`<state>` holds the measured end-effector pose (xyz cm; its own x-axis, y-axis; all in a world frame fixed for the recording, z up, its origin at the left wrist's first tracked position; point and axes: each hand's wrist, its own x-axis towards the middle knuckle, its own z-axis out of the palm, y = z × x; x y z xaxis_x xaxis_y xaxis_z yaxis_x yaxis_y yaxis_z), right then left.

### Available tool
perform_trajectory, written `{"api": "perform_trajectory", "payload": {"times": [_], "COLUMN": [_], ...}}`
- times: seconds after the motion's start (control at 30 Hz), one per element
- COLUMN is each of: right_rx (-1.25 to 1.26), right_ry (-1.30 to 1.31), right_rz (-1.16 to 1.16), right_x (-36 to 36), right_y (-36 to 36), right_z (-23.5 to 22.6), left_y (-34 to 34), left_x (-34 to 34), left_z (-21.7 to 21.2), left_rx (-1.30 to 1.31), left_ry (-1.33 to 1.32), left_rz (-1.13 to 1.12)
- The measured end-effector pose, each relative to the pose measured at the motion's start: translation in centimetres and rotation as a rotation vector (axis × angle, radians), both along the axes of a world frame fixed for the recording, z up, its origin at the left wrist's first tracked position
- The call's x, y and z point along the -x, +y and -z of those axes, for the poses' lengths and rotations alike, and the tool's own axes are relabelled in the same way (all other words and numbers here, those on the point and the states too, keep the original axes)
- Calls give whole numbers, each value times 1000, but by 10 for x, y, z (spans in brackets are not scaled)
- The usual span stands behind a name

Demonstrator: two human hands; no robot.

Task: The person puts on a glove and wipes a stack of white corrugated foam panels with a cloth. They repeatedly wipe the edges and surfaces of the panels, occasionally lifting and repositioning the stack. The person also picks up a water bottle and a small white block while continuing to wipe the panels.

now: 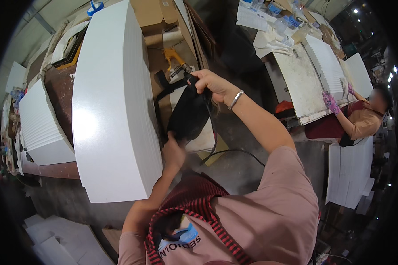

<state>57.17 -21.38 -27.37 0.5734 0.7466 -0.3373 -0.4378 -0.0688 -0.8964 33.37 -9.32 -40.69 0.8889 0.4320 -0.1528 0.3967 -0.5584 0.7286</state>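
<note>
A black cloth bag (pixel 188 112) with a dark strap (pixel 164 91) hangs between my two hands, right of the tall white stack. My right hand (pixel 210 84) is closed on its upper end, a metal bangle on the wrist. The lower end is pinched in my left hand (pixel 174 151), whose fingers are partly hidden. Just beyond my right hand lies a yellow air blow gun (pixel 174 56) with a metal fitting; whether my fingers touch that fitting I cannot tell. A thin black hose (pixel 241 151) runs down beside the bag and curves to the right.
A tall stack of white sheets (pixel 104 101) stands close on my left. An open cardboard box (pixel 152 15) is behind the blow gun. Fanned white sheets (pixel 44 123) lie farther left. On the right, a gloved person (pixel 358 117) works at another table (pixel 292 84).
</note>
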Motion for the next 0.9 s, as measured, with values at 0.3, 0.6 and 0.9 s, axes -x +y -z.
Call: {"api": "perform_trajectory", "payload": {"times": [0.3,0.6,0.9], "right_rx": [30,-106,-261], "right_ry": [71,-159,37], "right_rz": [2,-263,-55], "right_x": [-13,26,51], "right_y": [0,-10,-33], "right_z": [-7,-26,-41], "left_y": [-7,-20,-7], "left_x": [0,30,29], "left_z": [-27,-16,19], "left_rx": [-153,-106,363], "left_ry": [120,-45,-174], "left_rz": [75,51,-241]}}
